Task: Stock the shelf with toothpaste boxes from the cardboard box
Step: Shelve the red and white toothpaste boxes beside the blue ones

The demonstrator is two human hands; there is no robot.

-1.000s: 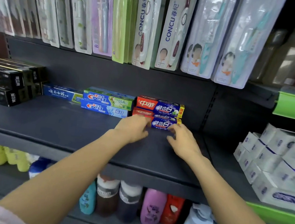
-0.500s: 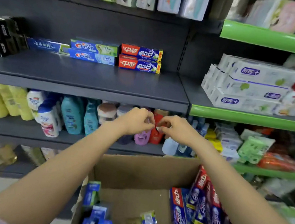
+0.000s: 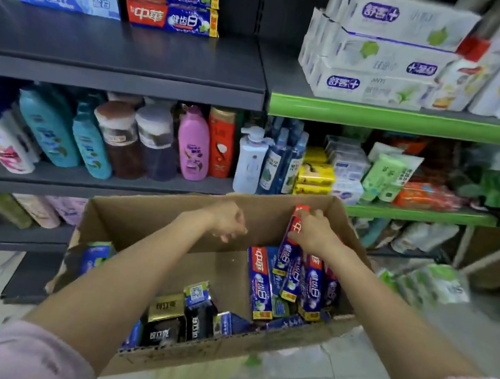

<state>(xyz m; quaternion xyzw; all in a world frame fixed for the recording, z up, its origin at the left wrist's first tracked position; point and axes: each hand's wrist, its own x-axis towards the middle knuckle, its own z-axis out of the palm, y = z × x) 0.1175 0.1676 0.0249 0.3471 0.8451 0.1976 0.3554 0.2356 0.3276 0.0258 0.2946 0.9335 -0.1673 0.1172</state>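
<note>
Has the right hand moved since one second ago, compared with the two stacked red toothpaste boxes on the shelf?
Yes. The right hand left the stacked red toothpaste boxes and went down into the cardboard box.

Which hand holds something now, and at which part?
The right hand grips a red-and-blue toothpaste box near its red upper end. The left hand holds nothing.

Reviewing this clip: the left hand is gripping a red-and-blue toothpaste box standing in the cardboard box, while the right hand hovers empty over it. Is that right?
Not quite: the hands are swapped. The head view shows the right hand with its grip on the red-and-blue toothpaste box standing in the cardboard box, while the left hand hovers empty over it.
</note>
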